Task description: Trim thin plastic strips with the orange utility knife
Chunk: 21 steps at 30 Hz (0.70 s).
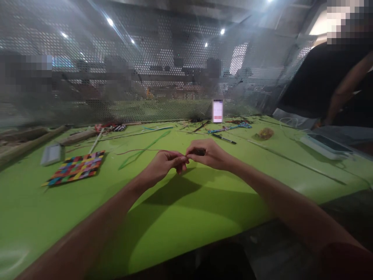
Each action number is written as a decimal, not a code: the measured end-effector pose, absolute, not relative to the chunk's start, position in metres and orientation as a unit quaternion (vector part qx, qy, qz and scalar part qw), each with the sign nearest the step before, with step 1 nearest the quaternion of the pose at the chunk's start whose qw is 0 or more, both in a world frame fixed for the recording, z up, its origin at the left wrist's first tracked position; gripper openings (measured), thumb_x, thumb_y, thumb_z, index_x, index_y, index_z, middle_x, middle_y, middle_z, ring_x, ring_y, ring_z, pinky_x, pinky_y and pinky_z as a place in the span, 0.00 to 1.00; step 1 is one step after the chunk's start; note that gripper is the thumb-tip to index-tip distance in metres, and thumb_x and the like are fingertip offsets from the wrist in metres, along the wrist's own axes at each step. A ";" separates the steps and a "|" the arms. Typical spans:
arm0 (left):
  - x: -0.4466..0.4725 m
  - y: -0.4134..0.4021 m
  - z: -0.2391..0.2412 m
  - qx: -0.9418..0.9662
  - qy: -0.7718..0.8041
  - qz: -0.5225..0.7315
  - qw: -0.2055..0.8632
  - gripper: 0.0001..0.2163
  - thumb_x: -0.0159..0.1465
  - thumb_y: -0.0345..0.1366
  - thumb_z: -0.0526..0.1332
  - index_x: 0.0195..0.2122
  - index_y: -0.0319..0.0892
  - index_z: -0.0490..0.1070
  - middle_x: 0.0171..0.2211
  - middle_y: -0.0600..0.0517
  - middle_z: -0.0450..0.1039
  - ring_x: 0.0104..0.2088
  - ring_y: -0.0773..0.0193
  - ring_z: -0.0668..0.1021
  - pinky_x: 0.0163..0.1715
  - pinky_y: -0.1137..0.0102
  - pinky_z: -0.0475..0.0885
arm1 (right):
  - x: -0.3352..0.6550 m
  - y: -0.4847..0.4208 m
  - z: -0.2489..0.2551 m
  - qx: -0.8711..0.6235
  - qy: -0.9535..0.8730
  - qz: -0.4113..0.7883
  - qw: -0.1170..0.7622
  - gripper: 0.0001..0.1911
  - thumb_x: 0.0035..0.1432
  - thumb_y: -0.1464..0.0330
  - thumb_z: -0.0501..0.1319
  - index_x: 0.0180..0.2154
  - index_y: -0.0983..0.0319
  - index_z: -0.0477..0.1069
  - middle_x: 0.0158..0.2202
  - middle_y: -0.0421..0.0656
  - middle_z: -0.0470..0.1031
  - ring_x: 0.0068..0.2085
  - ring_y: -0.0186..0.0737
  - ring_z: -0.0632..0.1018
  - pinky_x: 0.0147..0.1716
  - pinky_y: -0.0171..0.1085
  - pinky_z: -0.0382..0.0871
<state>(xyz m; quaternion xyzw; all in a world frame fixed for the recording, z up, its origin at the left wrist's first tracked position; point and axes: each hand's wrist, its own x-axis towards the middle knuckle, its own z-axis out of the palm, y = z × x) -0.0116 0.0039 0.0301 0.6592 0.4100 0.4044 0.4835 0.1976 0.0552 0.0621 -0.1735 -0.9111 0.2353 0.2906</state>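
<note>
Over the middle of the green table, my left hand [167,162] and my right hand [206,153] meet fingertip to fingertip, both closed in a pinch. A thin reddish strip [136,150] trails leftward from my left hand, its far end above the table. Its other end seems to run between the pinched fingertips, where the fingers mostly hide it. Left of my hands lies a flat multicoloured woven square [77,168]. A green strip [144,149] rests on the table just behind the reddish strip.
A black pen [223,138] lies behind my right hand, near an upright phone [217,111]. A white device [325,146] and a long thin stick [297,161] lie to the right. A grey block [52,154] is at left. Perforated mesh [163,89] stands behind; a person [323,74] is at right.
</note>
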 end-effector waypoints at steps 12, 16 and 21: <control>-0.012 0.003 0.031 0.664 0.418 0.397 0.476 0.16 0.62 0.47 0.66 0.29 0.38 0.77 0.26 0.49 0.79 0.24 0.67 0.76 0.30 0.70 0.74 | 0.199 0.059 0.062 -0.164 -0.917 0.215 0.292 0.05 0.62 0.72 0.59 0.35 0.67 0.71 0.28 0.38 0.68 0.28 0.28 0.64 0.30 0.29 0.57; -0.013 0.004 0.031 0.670 0.418 0.397 0.467 0.16 0.62 0.48 0.66 0.28 0.38 0.77 0.26 0.49 0.79 0.24 0.66 0.76 0.30 0.70 0.74 | 0.200 0.057 0.065 -0.151 -0.933 0.213 0.247 0.09 0.66 0.68 0.58 0.36 0.68 0.73 0.30 0.41 0.71 0.30 0.29 0.66 0.31 0.30 0.58; -0.014 0.003 0.029 0.696 0.429 0.375 0.437 0.14 0.63 0.45 0.65 0.29 0.39 0.78 0.25 0.49 0.79 0.25 0.66 0.77 0.31 0.71 0.74 | 0.200 0.056 0.064 -0.160 -0.933 0.235 0.220 0.09 0.65 0.68 0.59 0.35 0.67 0.72 0.29 0.41 0.70 0.29 0.29 0.66 0.30 0.30 0.57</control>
